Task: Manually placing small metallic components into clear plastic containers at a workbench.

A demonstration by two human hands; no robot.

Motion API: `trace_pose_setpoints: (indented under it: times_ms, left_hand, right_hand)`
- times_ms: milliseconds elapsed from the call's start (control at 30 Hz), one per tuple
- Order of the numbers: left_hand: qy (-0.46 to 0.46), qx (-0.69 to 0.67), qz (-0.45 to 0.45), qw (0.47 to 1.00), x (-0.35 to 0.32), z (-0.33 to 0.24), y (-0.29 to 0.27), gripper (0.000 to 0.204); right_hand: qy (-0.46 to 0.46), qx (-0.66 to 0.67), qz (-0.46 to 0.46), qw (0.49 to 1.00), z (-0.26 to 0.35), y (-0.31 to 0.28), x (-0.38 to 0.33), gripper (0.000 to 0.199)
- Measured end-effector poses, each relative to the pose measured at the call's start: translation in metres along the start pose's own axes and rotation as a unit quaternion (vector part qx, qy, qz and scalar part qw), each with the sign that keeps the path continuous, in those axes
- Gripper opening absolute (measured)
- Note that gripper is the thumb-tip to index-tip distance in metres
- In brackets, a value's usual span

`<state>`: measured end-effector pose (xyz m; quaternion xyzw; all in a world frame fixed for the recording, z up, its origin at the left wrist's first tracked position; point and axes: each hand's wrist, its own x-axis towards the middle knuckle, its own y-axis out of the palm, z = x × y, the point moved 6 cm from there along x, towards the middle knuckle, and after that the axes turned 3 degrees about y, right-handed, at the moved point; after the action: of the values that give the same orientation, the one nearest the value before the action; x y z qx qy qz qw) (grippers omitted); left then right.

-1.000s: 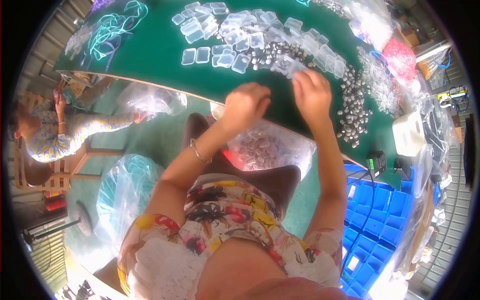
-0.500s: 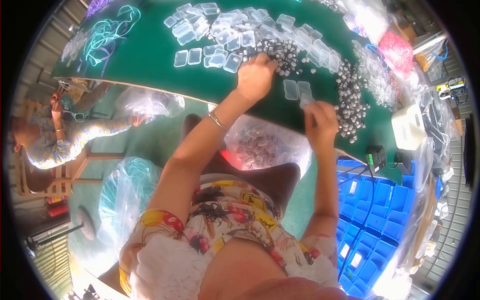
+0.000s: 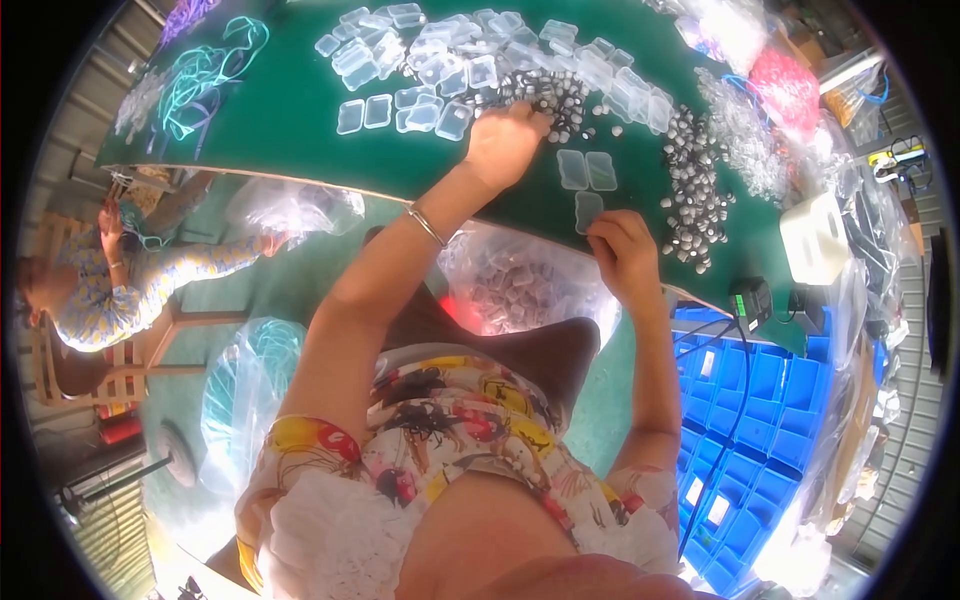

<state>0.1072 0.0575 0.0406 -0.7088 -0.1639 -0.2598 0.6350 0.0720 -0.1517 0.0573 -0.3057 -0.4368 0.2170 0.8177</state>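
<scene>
While the left hand stayed at small grey-and-white round pieces, grip hidden, the right hand, grip unclear, brought a clear rectangular plastic case below two others, uncovering both.

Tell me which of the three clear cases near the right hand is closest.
The lowest case, next to the right hand; the upper-left case and upper-right case lie farther away.

Small grey-and-white pieces touched by left hand; clear case touched by right hand; more cases strewn on green tabletop.
</scene>
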Motion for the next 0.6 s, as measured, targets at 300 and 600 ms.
trace_pose_setpoints:
  times_ms: [300, 600]
  left_hand:
    - [-0.058, -0.187, -0.085, 0.977, -0.021, -0.005, -0.021, 0.013]
    - [-0.091, -0.315, -0.065, 0.942, -0.033, -0.01, -0.022, 0.012]
  right_hand:
    - [0.114, -0.068, -0.186, 0.973, -0.046, -0.078, 0.03, 0.007]
    - [0.127, -0.062, -0.336, 0.931, -0.087, -0.156, 0.038, 0.009]
